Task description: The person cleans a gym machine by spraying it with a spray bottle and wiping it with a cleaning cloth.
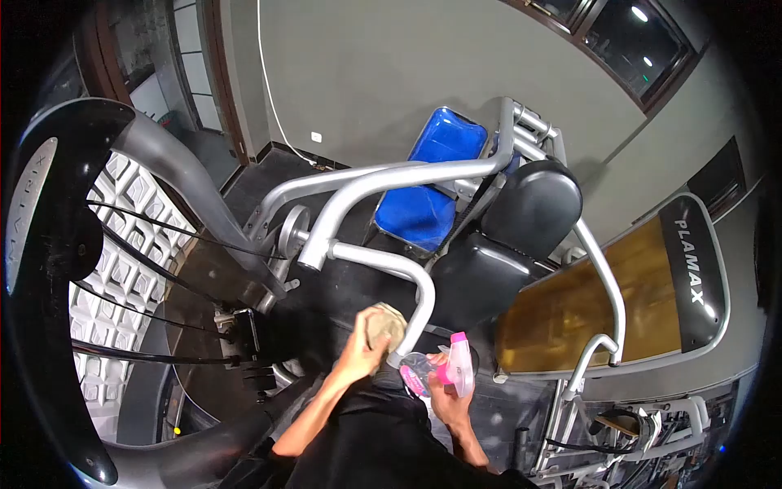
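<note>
My left hand [364,350] is wrapped round a crumpled beige cloth [385,324], beside the lower end of a bent silver bar [423,297]. My right hand [447,399] grips a spray bottle with a clear body, a pink label [414,380] and a pink and whitish spray head [460,367]. The bottle lies tilted, its body pointing left, close to the end of the bar. The bar belongs to an exercise machine with a black padded seat [481,277] and backrest [533,204].
A blue chair [415,216] stands behind the machine's silver arms. At the left rise a thick dark frame [49,244] and black cables [155,261]. A gold-brown panel marked PLAMAX [595,301] is at the right, with silver racks [570,432] below it.
</note>
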Demonstrator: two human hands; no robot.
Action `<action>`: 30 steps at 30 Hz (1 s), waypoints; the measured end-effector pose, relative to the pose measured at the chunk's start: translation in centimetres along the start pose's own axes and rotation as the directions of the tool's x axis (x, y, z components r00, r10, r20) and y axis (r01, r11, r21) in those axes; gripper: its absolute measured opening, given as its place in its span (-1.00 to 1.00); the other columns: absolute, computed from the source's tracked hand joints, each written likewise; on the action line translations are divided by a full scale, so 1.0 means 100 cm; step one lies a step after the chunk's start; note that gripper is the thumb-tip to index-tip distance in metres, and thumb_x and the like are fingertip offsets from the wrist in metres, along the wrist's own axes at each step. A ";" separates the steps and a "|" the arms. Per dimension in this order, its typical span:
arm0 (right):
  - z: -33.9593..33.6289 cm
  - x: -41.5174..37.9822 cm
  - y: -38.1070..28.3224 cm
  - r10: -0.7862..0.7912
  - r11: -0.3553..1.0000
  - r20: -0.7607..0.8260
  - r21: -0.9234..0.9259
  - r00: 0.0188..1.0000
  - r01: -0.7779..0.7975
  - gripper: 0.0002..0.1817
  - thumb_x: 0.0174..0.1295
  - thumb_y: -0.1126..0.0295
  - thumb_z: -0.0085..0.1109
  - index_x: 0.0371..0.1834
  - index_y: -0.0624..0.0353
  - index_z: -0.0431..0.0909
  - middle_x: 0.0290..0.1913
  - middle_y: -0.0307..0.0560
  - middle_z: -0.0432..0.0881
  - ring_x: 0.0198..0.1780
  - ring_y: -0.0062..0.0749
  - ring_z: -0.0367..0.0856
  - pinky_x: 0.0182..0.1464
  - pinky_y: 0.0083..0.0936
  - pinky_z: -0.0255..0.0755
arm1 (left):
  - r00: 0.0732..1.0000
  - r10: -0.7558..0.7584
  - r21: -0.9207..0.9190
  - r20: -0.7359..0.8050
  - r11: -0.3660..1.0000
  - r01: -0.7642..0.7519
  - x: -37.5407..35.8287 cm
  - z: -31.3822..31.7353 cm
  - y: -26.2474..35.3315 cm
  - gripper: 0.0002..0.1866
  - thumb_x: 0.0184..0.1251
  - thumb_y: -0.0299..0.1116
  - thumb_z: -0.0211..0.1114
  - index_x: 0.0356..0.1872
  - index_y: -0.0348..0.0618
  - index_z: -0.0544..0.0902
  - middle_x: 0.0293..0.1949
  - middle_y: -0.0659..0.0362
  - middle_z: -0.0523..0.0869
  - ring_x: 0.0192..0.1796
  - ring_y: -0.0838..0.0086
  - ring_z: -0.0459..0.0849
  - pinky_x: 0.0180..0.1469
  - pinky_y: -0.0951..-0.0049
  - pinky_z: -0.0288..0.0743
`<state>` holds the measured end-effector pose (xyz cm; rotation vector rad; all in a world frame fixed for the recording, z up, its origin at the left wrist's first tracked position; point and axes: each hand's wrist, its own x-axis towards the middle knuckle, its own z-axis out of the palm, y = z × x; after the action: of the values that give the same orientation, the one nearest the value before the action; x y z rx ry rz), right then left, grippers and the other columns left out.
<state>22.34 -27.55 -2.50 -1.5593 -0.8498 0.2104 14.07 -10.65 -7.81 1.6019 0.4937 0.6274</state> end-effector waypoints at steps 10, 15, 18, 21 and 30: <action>-0.015 -0.011 0.013 0.055 0.998 -0.097 0.045 0.994 -0.051 -0.44 0.07 0.71 0.06 0.21 0.39 0.25 -0.21 -0.08 0.49 -0.13 -0.40 0.55 0.03 -0.46 0.45 | 1.000 0.005 -0.193 0.007 0.981 -0.003 0.037 0.054 -0.035 -0.54 0.40 -0.55 0.00 0.25 -0.13 0.08 0.22 -0.03 0.26 0.34 0.29 0.21 0.37 0.35 0.06; -0.011 -0.015 0.006 0.060 0.994 -0.086 0.093 0.995 -0.052 -0.47 0.09 0.73 0.04 0.20 0.38 0.26 -0.21 -0.08 0.47 -0.13 -0.41 0.54 0.02 -0.45 0.46 | 0.922 -0.332 -0.502 -0.201 0.843 0.194 0.086 0.075 -0.014 -0.54 0.44 -0.46 0.04 0.24 -0.09 0.06 0.15 0.02 0.32 0.22 0.35 0.34 0.27 0.40 0.22; -0.012 -0.015 0.005 0.029 0.996 -0.080 0.083 0.996 -0.023 -0.50 0.12 0.71 0.06 0.19 0.39 0.27 -0.21 -0.09 0.47 -0.14 -0.42 0.53 0.02 -0.45 0.44 | 0.840 -0.489 -0.733 -0.235 0.657 0.177 0.094 0.074 -0.018 -0.58 0.46 -0.43 0.04 0.22 0.02 0.10 0.09 0.07 0.37 0.09 0.41 0.44 0.11 0.41 0.40; -0.012 -0.018 0.004 0.047 0.993 -0.090 0.108 0.995 -0.037 -0.55 0.14 0.66 0.11 0.14 0.39 0.30 -0.20 -0.09 0.47 -0.14 -0.42 0.52 0.02 -0.45 0.42 | 0.758 -0.612 -0.926 -0.226 0.377 0.029 0.106 0.064 -0.017 -0.67 0.50 -0.39 -0.04 0.19 0.06 0.14 0.01 0.11 0.44 -0.11 0.43 0.57 -0.12 0.39 0.60; -0.014 -0.030 0.007 0.056 0.996 -0.080 0.078 0.995 -0.050 -0.68 0.13 0.66 0.12 -0.03 0.34 0.36 -0.23 -0.09 0.47 -0.17 -0.45 0.52 -0.03 -0.49 0.42 | 0.607 -0.568 -0.816 -0.555 0.514 -0.265 0.124 0.015 -0.031 -0.72 0.52 -0.35 -0.09 0.16 0.05 0.13 0.01 0.14 0.44 -0.05 0.30 0.57 -0.04 0.19 0.60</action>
<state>21.33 -30.51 -3.93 -1.5098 -0.7282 0.2131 24.59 -3.38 -9.55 0.1885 0.8120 1.2023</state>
